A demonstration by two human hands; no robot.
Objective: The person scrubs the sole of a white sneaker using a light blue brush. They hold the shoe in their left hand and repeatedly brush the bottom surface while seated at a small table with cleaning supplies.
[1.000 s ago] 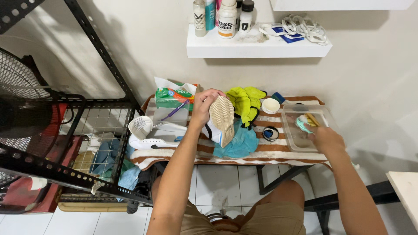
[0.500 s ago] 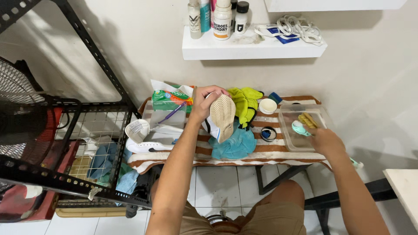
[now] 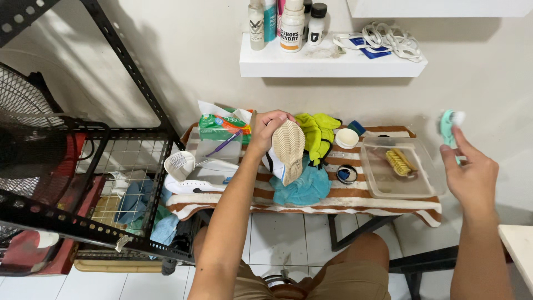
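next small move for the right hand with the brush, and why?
Probably bring the right hand and its mint brush leftward across to the shoe. The left hand holds the shoe sole-up over the teal cloth, facing the person, while the brush sits raised off to the right, past the clear tray, touching nothing.

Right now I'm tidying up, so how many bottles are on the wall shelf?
4, side by side at the shelf's left end: bottles. Their tops are cut off; more may be hidden behind.
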